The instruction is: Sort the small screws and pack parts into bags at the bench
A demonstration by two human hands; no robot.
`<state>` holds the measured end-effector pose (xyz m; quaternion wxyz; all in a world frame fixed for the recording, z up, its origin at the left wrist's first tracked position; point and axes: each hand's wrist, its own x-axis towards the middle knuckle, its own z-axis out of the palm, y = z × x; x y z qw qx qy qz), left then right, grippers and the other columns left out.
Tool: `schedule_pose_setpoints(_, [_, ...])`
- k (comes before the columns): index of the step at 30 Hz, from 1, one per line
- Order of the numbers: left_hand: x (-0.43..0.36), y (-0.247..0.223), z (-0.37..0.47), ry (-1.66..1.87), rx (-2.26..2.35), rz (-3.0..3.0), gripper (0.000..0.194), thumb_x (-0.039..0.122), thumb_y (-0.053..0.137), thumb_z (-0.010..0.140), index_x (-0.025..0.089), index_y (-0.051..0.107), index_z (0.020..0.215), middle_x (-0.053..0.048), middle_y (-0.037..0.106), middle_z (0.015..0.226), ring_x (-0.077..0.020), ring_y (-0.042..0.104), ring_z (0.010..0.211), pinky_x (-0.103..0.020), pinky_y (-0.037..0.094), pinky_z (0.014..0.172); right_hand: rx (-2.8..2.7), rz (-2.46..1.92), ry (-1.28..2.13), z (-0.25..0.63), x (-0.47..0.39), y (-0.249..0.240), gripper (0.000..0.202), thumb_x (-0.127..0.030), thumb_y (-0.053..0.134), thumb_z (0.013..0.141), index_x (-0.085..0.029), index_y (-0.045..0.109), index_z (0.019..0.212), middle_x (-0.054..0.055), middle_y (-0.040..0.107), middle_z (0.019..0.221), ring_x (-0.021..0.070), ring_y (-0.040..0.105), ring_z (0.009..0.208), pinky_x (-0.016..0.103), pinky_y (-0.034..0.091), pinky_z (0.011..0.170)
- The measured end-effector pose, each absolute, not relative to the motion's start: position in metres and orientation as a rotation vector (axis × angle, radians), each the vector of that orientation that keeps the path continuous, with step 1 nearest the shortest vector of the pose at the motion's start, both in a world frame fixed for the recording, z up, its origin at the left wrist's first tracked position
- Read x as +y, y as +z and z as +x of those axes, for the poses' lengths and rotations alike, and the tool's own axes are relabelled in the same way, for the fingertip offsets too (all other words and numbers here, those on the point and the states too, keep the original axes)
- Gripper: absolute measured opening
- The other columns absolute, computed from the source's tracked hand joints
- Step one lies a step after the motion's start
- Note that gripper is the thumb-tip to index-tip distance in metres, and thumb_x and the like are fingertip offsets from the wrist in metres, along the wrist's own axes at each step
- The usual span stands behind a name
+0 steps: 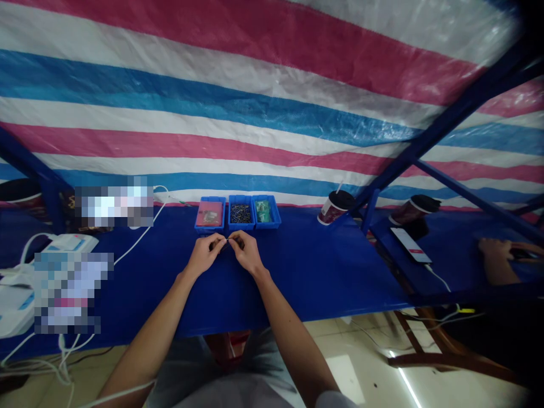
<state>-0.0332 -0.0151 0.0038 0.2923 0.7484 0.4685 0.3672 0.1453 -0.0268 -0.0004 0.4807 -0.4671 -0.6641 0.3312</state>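
My left hand (pixel 204 254) and my right hand (pixel 247 253) meet above the blue table, thumbs and forefingers pinched close together. A tiny pale, thin piece (pixel 227 240) shows between the fingertips; its kind is too small to make out. Just beyond the hands stand three blue bins side by side. The left bin (pixel 209 230) holds a pink sheet (pixel 209 208) with a clear bag on it. Many small dark metal pieces (pixel 240 214), perhaps screws, fill the middle bin (pixel 241 226). Green pieces in clear plastic (pixel 263 211) lie in the right bin (pixel 267 225).
Right of the bins is a lidded cup (pixel 335 207) with a straw. A power strip (pixel 80 243) and white cables crowd the left side. On the adjoining right table are another cup (pixel 414 209), a phone (pixel 411 245) and another person's hand (pixel 497 255). Striped sheeting (pixel 238 113) hangs behind.
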Motion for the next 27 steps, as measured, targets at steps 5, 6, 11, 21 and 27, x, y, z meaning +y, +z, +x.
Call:
schedule_pose_setpoints(5, [-0.0162, 0.0053, -0.0325, 0.97, 1.248, 1.991, 0.03, 0.042, 0.052, 0.096, 0.018, 0.069, 0.09, 0.004, 0.058, 0.058, -0.0113, 0.052, 0.054, -0.023, 0.037, 0.059, -1.629, -1.151, 0.79, 0.1463, -0.0246, -0.0033, 0.018, -0.033, 0.054, 0.094, -0.019, 0.065, 0.09, 0.003, 0.066, 0.082, 0.0152, 0.057, 0.068, 0.026, 0.043, 0.064])
schedule_pose_setpoints(6, [-0.0164, 0.0056, -0.0322, 0.97, 1.247, 1.99, 0.03, 0.042, 0.052, 0.096, 0.018, 0.069, 0.09, 0.004, 0.058, 0.058, -0.0113, 0.052, 0.053, -0.023, 0.038, 0.059, -1.631, -1.163, 0.78, 0.1465, -0.0247, -0.0031, 0.02, -0.034, 0.054, 0.094, -0.019, 0.065, 0.088, 0.003, 0.065, 0.08, 0.015, 0.056, 0.067, 0.025, 0.042, 0.063])
schedule_pose_setpoints(11, [-0.0163, 0.0065, -0.0317, 0.977, 1.235, 1.999, 0.03, 0.041, 0.052, 0.096, 0.018, 0.069, 0.089, 0.004, 0.058, 0.057, -0.0114, 0.053, 0.053, -0.023, 0.038, 0.059, -1.647, -1.201, 0.756, 0.147, -0.027, -0.0006, 0.032, -0.041, 0.05, 0.097, -0.019, 0.062, 0.077, 0.0, 0.057, 0.068, 0.0135, 0.049, 0.061, 0.025, 0.038, 0.058])
schedule_pose_setpoints(21, [-0.0162, 0.0064, -0.0324, 0.986, 1.252, 1.985, 0.032, 0.043, 0.051, 0.096, 0.017, 0.069, 0.09, 0.003, 0.059, 0.058, -0.0119, 0.054, 0.053, -0.023, 0.039, 0.058, -1.607, -1.131, 0.86, 0.1455, -0.0262, -0.0012, 0.017, -0.032, 0.054, 0.093, -0.019, 0.063, 0.098, 0.003, 0.068, 0.085, 0.0142, 0.059, 0.068, 0.024, 0.043, 0.063])
schedule_pose_setpoints(27, [-0.0165, 0.0079, -0.0321, 0.989, 1.255, 1.988, 0.031, 0.043, 0.052, 0.095, 0.017, 0.069, 0.089, 0.003, 0.06, 0.057, -0.0121, 0.054, 0.052, -0.023, 0.039, 0.058, -1.648, -1.18, 0.8, 0.1463, -0.0263, -0.0007, 0.023, -0.037, 0.049, 0.096, -0.02, 0.062, 0.088, 0.002, 0.063, 0.076, 0.0151, 0.056, 0.067, 0.025, 0.042, 0.064])
